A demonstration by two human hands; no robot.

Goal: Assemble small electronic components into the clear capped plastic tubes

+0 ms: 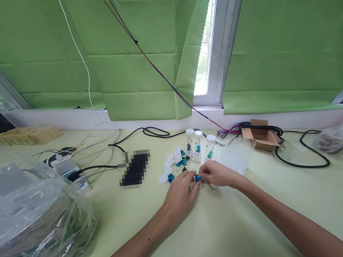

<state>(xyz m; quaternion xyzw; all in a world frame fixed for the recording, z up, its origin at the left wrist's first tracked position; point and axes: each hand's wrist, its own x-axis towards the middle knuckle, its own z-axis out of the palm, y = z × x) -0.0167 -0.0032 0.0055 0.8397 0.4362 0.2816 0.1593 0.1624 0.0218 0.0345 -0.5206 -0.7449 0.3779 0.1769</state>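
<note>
The blue piece (pixel 198 178) sat between the fingertips of both hands, just above the counter (pixel 250 222). The left hand (pixel 181 191) had its grip pinched on it from one side, and the right hand (pixel 216 173) had its grip pinched on it from the other. A thin rod (pixel 211 188) showed just below the right hand.

Beyond the hands, three clear vials with white lids stood upright: the left vial (pixel 188 140) held a dark piece, the middle vial (pixel 196 151) a blue one and the right vial (pixel 211 145) a green one. Loose caps (pixel 163 179) lay to their left, beside more blue and green parts (pixel 184 161).

To the right, a brown box (pixel 263 145) stood with its flaps up and black cable (pixel 269 127) across its back edge. Near the right end, a clear bag (pixel 336 136) held something dark that could not be made out. At left, a large clear wrapper (pixel 40 226) covered a bulky round thing with a pale top. Any print on the row of yellow boxes (pixel 26 136) was too small to read.
</note>
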